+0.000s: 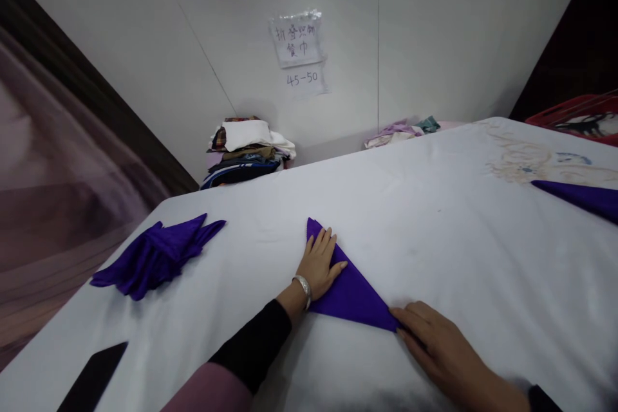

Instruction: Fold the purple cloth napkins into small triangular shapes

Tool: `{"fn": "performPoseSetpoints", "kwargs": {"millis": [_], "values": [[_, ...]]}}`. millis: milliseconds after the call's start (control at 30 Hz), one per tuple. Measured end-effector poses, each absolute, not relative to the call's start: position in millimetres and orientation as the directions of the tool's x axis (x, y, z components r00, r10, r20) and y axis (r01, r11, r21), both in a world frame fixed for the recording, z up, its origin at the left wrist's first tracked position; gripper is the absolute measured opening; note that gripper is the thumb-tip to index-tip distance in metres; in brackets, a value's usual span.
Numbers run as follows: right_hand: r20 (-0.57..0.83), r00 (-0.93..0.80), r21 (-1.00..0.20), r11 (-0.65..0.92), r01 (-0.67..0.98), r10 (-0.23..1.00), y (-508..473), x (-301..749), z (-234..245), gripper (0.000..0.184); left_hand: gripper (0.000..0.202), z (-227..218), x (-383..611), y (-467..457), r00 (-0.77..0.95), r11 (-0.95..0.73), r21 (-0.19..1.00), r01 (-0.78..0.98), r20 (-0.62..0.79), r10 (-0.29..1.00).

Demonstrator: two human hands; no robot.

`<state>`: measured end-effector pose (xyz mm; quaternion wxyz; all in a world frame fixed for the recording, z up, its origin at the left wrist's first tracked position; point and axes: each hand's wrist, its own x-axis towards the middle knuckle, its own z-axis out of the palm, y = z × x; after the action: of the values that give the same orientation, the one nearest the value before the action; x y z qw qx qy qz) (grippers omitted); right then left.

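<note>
A purple cloth napkin (350, 293), folded into a triangle, lies on the white tablecloth (270, 341) in front of me. My left hand (319, 264), with a silver bracelet at the wrist, rests flat on the napkin's left side, fingers pointing toward its far corner. At the right corner, my right hand (434, 341) pinches the cloth between thumb and fingers. Its palm and some fingertips are hidden from view.
Crumpled purple cloths (161, 254) lie at the left, near a dark flat object (94, 378). Another purple cloth (584, 198) reaches in from the right. Beyond the table sit a stack of folded clothes (248, 151), loose fabrics (398, 132) and a red basket (570, 108). Paper signs (299, 45) hang on the wall.
</note>
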<state>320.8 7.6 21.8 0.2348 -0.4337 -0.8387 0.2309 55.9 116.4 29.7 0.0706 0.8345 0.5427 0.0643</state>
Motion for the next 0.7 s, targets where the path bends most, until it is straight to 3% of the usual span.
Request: {"fn": "performPoseSetpoints", "kwargs": {"millis": [200, 467, 633, 700], "values": [[0.190, -0.515, -0.559, 0.523, 0.643, 0.836, 7, 320, 25, 0.029, 0.072, 24, 60, 130, 0.404, -0.392, 0.165, 0.905, -0.049, 0.913], [0.202, -0.507, -0.523, 0.530, 0.668, 0.838, 7, 320, 29, 0.029, 0.070, 20, 60, 132, 0.415, -0.406, 0.163, 0.899, -0.023, 0.910], [0.341, -0.534, -0.428, 0.633, 0.645, 0.774, 7, 323, 43, 0.042, 0.069, 20, 61, 132, 0.408, -0.398, 0.175, 0.900, -0.022, 0.913], [0.332, -0.606, -0.371, 0.691, 0.620, 0.723, 9, 317, 52, 0.051, 0.068, 20, 62, 132, 0.409, -0.401, 0.175, 0.899, -0.015, 0.912]]}}
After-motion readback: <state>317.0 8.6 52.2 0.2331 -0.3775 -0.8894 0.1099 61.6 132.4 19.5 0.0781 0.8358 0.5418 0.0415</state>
